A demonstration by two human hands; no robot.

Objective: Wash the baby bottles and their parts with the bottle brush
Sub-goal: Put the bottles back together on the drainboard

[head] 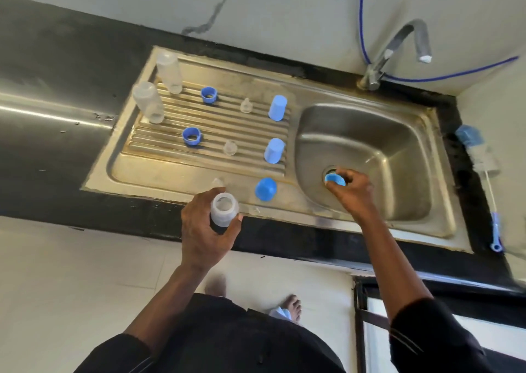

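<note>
My left hand [206,234] grips a clear baby bottle [224,209], open mouth up, over the front edge of the drainboard. My right hand [351,189] pinches a blue screw ring [335,179] above the sink basin, near the drain. On the ribbed drainboard [159,148] stand two clear bottles [169,72] [148,102], two blue rings [208,95] [191,136], clear teats [246,105] [230,148] [217,183] and three blue caps [277,108] [274,150] [265,189]. The bottle brush [481,162], with blue sponge tip and blue handle, lies on the counter right of the sink.
The steel sink basin [384,145] is dry, and its tap [398,45] stands at the back right with no water running. A blue hose [444,76] runs along the wall. Black counter [51,93] stretches to the left. My feet show on the tiled floor below.
</note>
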